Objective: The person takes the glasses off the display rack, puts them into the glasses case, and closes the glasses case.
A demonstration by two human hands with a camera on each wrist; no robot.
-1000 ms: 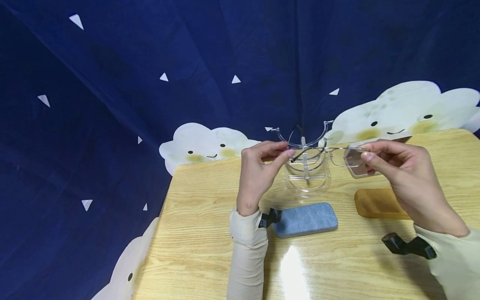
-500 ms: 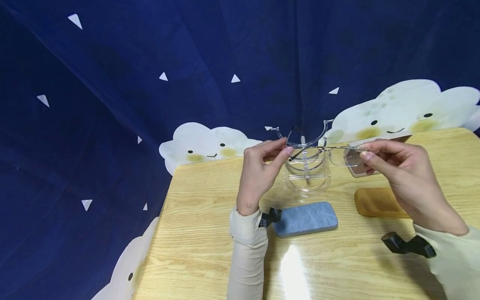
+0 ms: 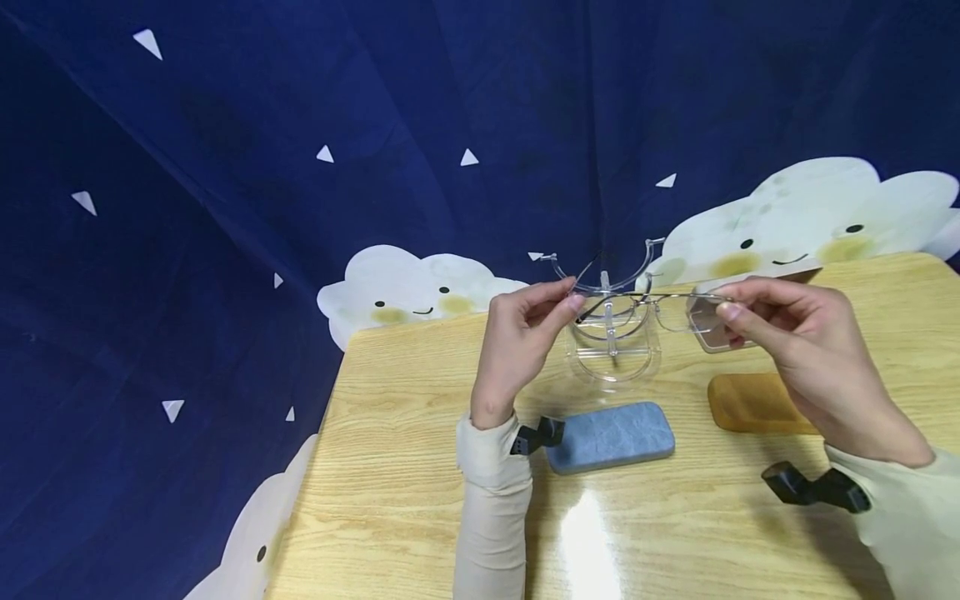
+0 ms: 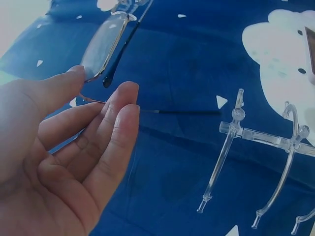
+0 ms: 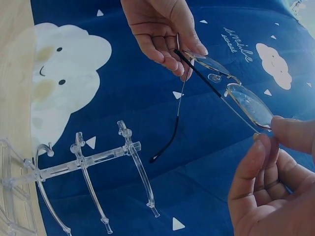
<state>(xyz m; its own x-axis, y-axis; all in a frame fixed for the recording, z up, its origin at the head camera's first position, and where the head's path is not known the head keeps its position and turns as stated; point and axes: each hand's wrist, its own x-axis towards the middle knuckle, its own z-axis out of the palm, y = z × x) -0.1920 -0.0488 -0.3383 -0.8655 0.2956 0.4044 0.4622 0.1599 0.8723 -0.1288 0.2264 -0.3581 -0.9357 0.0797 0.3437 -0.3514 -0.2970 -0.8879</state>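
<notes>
A pair of thin metal-framed eyeglasses (image 3: 672, 313) is held up between both hands, in front of a clear display stand (image 3: 611, 354). My left hand (image 3: 521, 342) pinches the left end of the frame between thumb and fingers. At the other end, my right hand (image 3: 810, 358) pinches the right hinge side. In the right wrist view the lenses (image 5: 248, 104) face upward at a slant. One dark-tipped temple arm (image 5: 174, 130) hangs open below the left hand, while the other lies folded along the frame. The stand's curved arms (image 4: 219, 162) appear beside the left hand in the left wrist view.
On the wooden table (image 3: 397, 433) lies a blue glasses case (image 3: 615, 437), near the left wrist. A brown case (image 3: 753, 404) sits partly under the right hand. Behind the glasses is a greyish-pink case (image 3: 720, 337). A dark blue cloth (image 3: 405, 100) with clouds hangs behind the table.
Both hands keep their grip on the eyeglasses. The left hand and the glasses have shifted very slightly; otherwise the scene looks the same.
</notes>
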